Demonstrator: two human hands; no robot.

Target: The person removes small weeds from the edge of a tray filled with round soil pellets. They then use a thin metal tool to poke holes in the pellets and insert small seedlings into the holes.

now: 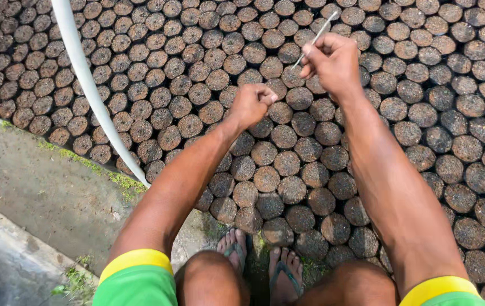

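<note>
Two hands over soil-filled nursery bags: right hand pinches a thin stick; left hand fisted, contents unseen; dibbling stage, likely.

Outdoors in daylight: bare concrete ground with green moss along its edge fills the lower left; a white pipe arcs across the upper left.

A single head-worn view is given, aimed steeply down from above the person's own knees and sandalled feet. The close-packed round soil-filled dark nursery bags are seen at arm's length, filling the frame ahead.
</note>
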